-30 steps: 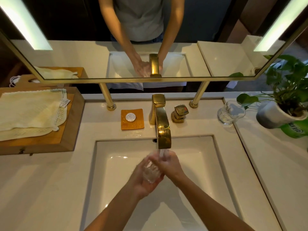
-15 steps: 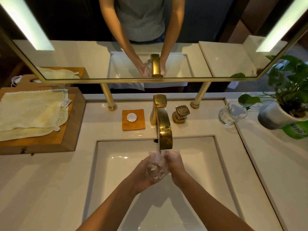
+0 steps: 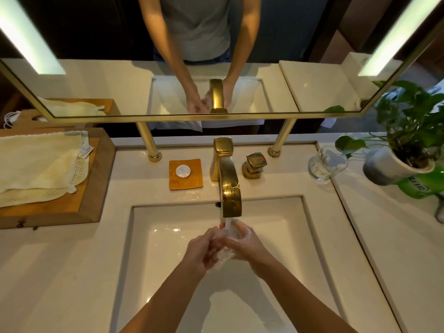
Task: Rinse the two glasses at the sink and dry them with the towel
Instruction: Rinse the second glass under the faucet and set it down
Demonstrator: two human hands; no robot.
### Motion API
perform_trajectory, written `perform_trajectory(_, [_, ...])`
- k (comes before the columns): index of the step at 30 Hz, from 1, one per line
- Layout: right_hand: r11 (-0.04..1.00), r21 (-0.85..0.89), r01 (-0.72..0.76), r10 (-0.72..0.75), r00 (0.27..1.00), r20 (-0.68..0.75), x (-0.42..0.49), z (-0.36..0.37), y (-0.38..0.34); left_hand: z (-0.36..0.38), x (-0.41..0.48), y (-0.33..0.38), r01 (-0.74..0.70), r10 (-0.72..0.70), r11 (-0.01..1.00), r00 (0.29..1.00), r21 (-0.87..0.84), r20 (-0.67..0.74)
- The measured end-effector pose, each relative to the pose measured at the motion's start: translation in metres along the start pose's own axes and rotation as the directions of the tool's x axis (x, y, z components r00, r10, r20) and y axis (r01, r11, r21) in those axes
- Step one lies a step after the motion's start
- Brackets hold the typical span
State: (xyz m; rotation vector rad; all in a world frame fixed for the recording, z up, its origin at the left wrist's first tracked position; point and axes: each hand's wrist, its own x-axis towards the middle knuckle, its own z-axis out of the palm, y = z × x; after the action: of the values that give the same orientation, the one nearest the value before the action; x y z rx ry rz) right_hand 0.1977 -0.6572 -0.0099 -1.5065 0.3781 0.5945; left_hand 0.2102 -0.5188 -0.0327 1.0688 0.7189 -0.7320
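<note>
A clear glass (image 3: 225, 254) is held between both hands over the white sink (image 3: 168, 236), under water running from the gold faucet (image 3: 228, 186). My left hand (image 3: 201, 251) wraps its left side and my right hand (image 3: 245, 242) covers its right side; most of the glass is hidden by fingers. A second clear glass (image 3: 327, 164) stands upright on the counter at the right, beside the plant pot. A pale yellow towel (image 3: 40, 167) lies folded on a wooden tray (image 3: 96, 188) at the left.
A gold faucet handle (image 3: 255, 164) stands right of the spout. An orange soap dish (image 3: 185, 174) with a white round soap sits left of it. A potted plant (image 3: 403, 152) fills the right counter. A mirror on gold posts runs along the back.
The glass has turned in my hands under the stream; my right hand now closes further over its top and right side. The other glass and the towel have not moved.
</note>
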Motion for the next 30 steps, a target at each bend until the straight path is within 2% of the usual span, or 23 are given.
perform_trajectory(1, [0.998, -0.049, 0.03, -0.032, 0.998, -0.048, -0.001, -0.002, 0.004, 0.002, -0.005, 0.002, 0.019, -0.021, 1.0, 0.996, 0.025, 0.085])
perform_trajectory(3, [1.0, -0.017, -0.022, 0.019, 0.985, -0.173, 0.002, -0.006, 0.009, 0.005, -0.011, 0.005, -0.011, -0.011, 0.997, 0.958, 0.076, 0.288])
perform_trajectory(5, [0.998, -0.057, -0.034, 0.021, 0.976, -0.218, 0.004, -0.011, 0.011, 0.009, -0.012, 0.006, -0.084, 0.019, 0.982, 0.933, 0.168, 0.361])
perform_trajectory(7, [0.956, -0.29, 0.032, -0.087, 0.98, -0.179, 0.005, -0.021, 0.008, 0.013, -0.011, 0.006, -0.148, 0.056, 0.962, 0.929, 0.228, 0.366])
perform_trajectory(9, [0.855, -0.504, 0.12, -0.232, 0.959, -0.164, 0.009, -0.032, -0.002, 0.015, -0.011, 0.006, -0.136, 0.059, 0.969, 0.939, 0.208, 0.338])
perform_trajectory(12, [0.732, -0.647, 0.211, -0.45, 0.864, -0.228, 0.026, -0.046, -0.033, 0.017, -0.007, 0.003, -0.089, 0.045, 0.982, 0.967, 0.169, 0.249])
perform_trajectory(15, [0.547, -0.802, 0.238, -0.588, 0.792, -0.166, 0.046, -0.053, -0.073, 0.018, -0.005, 0.001, -0.043, 0.01, 0.987, 0.978, 0.154, 0.206])
perform_trajectory(17, [0.393, -0.905, 0.162, -0.543, 0.835, -0.087, 0.062, -0.057, -0.094, 0.018, -0.007, 0.003, 0.018, -0.038, 0.995, 0.979, 0.1, 0.199])
perform_trajectory(19, [0.23, -0.971, 0.069, -0.425, 0.905, -0.037, 0.076, -0.06, -0.11, 0.017, -0.009, 0.005, 0.108, -0.1, 0.994, 0.968, -0.02, 0.229])
perform_trajectory(21, [0.142, -0.989, 0.038, -0.366, 0.93, -0.017, 0.086, -0.064, -0.122, 0.015, -0.008, 0.006, 0.187, -0.145, 0.976, 0.941, -0.114, 0.305])
perform_trajectory(24, [0.13, -0.989, 0.071, -0.411, 0.911, 0.012, 0.092, -0.073, -0.134, 0.016, -0.005, 0.005, 0.221, -0.149, 0.96, 0.922, -0.17, 0.358])
perform_trajectory(27, [0.105, -0.991, 0.087, -0.444, 0.895, 0.032, 0.091, -0.077, -0.136, 0.018, -0.004, 0.003, 0.231, -0.164, 0.951, 0.94, -0.206, 0.298])
perform_trajectory(30, [0.127, -0.99, 0.067, -0.466, 0.885, 0.0, 0.09, -0.078, -0.136, 0.019, -0.002, -0.003, 0.292, -0.22, 0.919, 0.937, -0.264, 0.27])
